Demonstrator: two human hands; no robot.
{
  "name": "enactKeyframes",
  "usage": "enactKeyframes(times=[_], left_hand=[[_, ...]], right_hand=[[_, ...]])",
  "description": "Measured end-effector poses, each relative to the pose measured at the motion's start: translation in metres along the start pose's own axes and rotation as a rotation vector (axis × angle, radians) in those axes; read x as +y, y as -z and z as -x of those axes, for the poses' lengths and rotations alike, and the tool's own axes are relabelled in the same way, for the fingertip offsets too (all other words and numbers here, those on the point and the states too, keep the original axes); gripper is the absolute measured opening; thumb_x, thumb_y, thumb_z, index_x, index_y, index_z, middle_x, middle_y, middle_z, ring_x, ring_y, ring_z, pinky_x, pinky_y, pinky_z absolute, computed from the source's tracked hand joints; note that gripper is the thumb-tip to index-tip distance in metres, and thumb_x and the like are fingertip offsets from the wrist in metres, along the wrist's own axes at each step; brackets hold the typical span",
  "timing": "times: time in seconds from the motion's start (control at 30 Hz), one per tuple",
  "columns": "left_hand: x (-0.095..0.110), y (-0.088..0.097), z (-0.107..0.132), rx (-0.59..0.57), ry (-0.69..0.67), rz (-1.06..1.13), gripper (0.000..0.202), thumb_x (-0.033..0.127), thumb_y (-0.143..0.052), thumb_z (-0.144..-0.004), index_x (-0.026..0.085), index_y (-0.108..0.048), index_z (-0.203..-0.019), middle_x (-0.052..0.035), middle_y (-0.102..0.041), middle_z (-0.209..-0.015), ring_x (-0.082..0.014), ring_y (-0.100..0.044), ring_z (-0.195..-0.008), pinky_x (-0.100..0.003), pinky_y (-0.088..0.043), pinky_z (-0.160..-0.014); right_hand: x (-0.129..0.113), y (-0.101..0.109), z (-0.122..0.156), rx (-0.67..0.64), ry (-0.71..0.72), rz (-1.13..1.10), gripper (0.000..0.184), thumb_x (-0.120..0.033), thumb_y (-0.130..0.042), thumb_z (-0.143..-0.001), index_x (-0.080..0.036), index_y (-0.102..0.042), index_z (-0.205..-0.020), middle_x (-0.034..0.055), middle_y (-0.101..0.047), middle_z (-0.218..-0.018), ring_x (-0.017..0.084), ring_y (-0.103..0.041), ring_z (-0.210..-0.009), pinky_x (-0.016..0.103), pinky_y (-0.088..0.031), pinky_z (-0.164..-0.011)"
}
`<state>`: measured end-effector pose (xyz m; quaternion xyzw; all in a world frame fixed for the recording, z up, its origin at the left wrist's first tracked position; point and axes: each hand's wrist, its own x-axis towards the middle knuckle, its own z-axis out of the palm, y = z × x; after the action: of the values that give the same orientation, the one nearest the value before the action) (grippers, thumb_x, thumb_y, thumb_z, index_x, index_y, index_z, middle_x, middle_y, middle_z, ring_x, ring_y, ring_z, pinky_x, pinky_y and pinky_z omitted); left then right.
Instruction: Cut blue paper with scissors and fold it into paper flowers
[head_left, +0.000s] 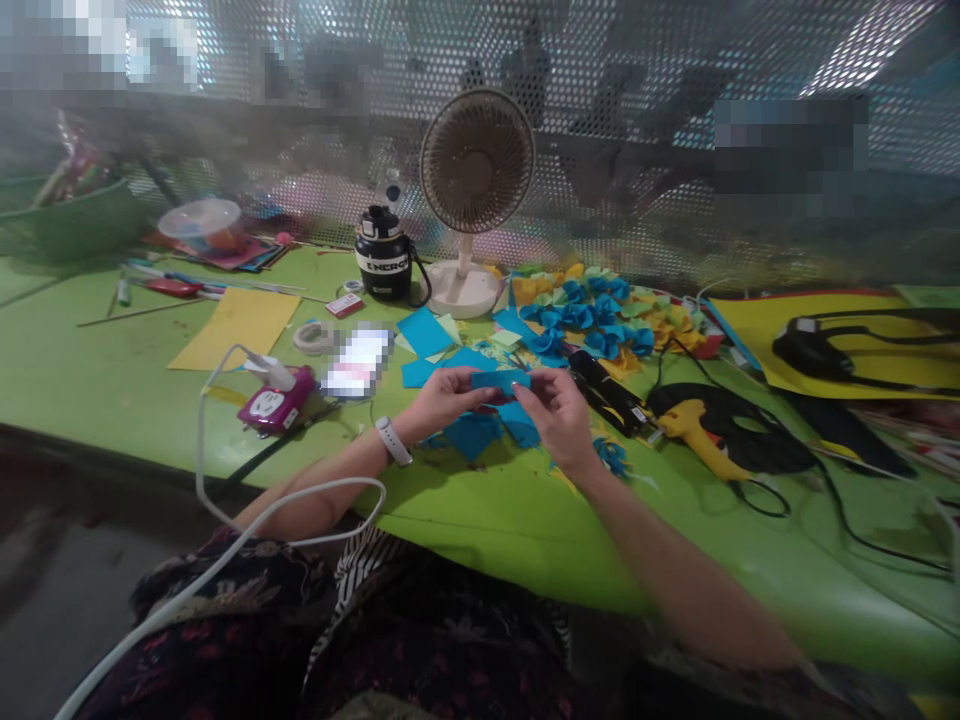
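Note:
A narrow strip of blue paper (499, 382), apparently folded, is stretched between my two hands above the green table. My left hand (450, 397) pinches its left end, and a pale watch sits on that wrist. At the right end, my right hand (556, 408) grips the paper between thumb and fingers. Loose blue paper pieces (424, 332) lie just beyond and beneath the hands. Behind my right hand spreads a heap of crumpled blue paper flowers (577, 312) with yellow and pale green ones among them. A black stapler-like tool (607, 392) rests right of my right hand.
A white fan (478, 165) and a black jug (382, 255) stand at the back. Leftward are a phone (356, 362), a tape roll (313, 337), yellow paper (236, 328) and a purple power socket (276, 402) with a white cable. A yellow glue gun (705, 440) lies right.

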<state>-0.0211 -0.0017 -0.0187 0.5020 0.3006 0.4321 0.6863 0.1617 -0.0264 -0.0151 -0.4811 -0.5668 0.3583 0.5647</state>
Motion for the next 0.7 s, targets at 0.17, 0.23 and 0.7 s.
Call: enactKeyframes(times=[0.17,0.23,0.7], left_hand=[[0.0004,-0.0008,-0.0008,0.020,-0.006,0.030,0.043,0.039,-0.089,-0.062,0.010,-0.069,-0.086,-0.0092,-0.077,-0.085,-0.0198,-0.075,-0.081,-0.032,-0.060,-0.076],[0.0009,-0.0016,-0.0005,0.018,0.007,0.032,0.044,0.039,-0.089,-0.062,0.010,-0.069,-0.087,-0.0090,-0.077,-0.085,-0.0200,-0.075,-0.080,-0.033,-0.060,-0.077],[0.0013,-0.0049,0.0006,0.023,0.035,0.059,0.048,0.038,-0.090,-0.060,0.010,-0.067,-0.090,-0.0083,-0.077,-0.085,-0.0188,-0.074,-0.078,-0.030,-0.059,-0.073]], right_hand=[[-0.0012,0.0010,-0.0035,-0.063,-0.115,-0.110,0.054,-0.054,-0.083,-0.062,-0.023,-0.060,-0.101,0.0042,-0.068,-0.093,0.018,-0.064,-0.080,0.032,-0.054,-0.074],[-0.0030,0.0012,-0.0020,-0.148,-0.150,-0.089,0.045,-0.056,-0.080,-0.066,-0.021,-0.064,-0.090,0.0038,-0.069,-0.085,0.019,-0.064,-0.077,0.033,-0.053,-0.073],[0.0014,-0.0001,0.0016,-0.026,-0.048,0.047,0.037,-0.052,-0.073,-0.076,-0.020,-0.057,-0.067,-0.0051,-0.042,-0.057,0.010,-0.037,-0.054,0.026,-0.031,-0.050]])
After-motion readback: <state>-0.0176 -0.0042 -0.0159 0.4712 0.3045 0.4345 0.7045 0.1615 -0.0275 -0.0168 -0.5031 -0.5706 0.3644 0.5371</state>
